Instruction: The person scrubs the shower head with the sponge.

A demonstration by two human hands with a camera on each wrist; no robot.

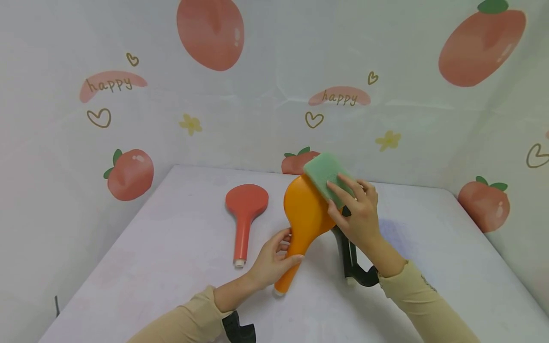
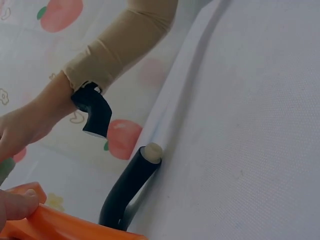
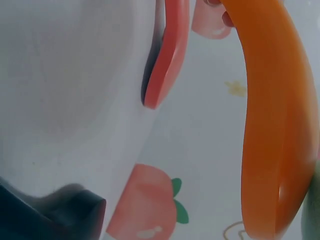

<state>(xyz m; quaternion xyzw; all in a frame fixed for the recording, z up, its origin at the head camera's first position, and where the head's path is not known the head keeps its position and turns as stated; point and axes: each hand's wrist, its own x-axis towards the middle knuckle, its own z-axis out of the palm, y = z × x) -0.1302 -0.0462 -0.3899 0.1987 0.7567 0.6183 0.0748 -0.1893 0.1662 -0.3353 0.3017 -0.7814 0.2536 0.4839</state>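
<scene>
In the head view my left hand (image 1: 274,257) grips the handle of an orange shower head (image 1: 302,214), thumb on the near side and fingers round the other. It is lifted and tilted, its round head up and to the right. My right hand (image 1: 358,212) holds a green sponge (image 1: 323,174) against the upper right of that head, fingers spread over it. In the right wrist view the sponge (image 3: 312,207) touches the orange shower head (image 3: 275,120). The left wrist view shows only the left thumb (image 2: 20,205) on orange plastic.
A red shower head (image 1: 243,216) lies on the white table (image 1: 180,228) to the left. A black shower head (image 1: 343,245) lies behind the orange one, partly hidden. Black camera mounts (image 1: 366,276) sit at both wrists. A fruit-print cloth (image 1: 257,109) hangs behind the table.
</scene>
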